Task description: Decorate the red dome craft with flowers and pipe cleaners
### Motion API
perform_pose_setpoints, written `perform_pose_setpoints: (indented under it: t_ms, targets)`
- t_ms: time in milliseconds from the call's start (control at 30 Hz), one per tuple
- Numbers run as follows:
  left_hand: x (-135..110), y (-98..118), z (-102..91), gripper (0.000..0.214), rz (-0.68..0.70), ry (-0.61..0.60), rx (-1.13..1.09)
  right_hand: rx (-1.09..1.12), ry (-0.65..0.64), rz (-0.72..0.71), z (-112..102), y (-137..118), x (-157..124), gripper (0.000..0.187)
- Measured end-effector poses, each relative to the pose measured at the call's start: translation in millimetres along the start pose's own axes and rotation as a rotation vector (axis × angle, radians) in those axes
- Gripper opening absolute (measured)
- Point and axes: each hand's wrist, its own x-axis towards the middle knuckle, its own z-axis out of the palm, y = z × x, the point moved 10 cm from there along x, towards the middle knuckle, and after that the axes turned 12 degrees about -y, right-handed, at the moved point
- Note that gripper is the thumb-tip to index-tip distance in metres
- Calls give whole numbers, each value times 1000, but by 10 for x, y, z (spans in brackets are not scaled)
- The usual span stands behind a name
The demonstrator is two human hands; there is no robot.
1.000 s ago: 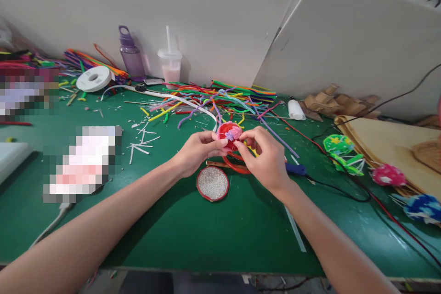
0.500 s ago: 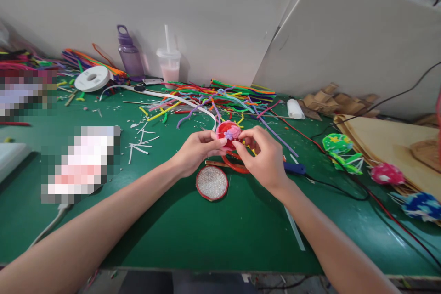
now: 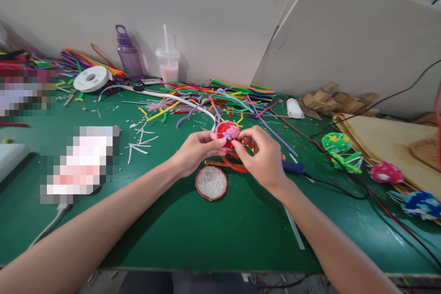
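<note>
Green tabletop (image 3: 248,239) before you, grey wall (image 3: 206,18) behind it. Clock centred on your red-and-pink fuzzy piece (image 3: 226,134), held over tabletop: colourful fuzzy sticks (image 3: 220,94) at 12, purple bottle (image 3: 129,59) at 10, round bead dish (image 3: 211,199) at 7, green ornament (image 3: 336,142) at 3. Your left hand (image 3: 197,150) pinches piece's left edge, thumb across front; your right hand (image 3: 263,156) pinches right side, thumb and forefinger nearly together.

Just beyond the red-rimmed dish of pale beads (image 3: 211,183), the left hand (image 3: 193,152) and right hand (image 3: 264,158) hold a red-and-pink flower piece (image 3: 231,132), with colourful fuzzy stems (image 3: 220,96) farther behind that dish.
</note>
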Motion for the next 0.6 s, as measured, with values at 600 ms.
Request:
perform_pose_setpoints:
  t_ms: [600]
  targets:
    - [4,-15,6,18,-14,-9,39,90,-17,17,-65,124,71,17]
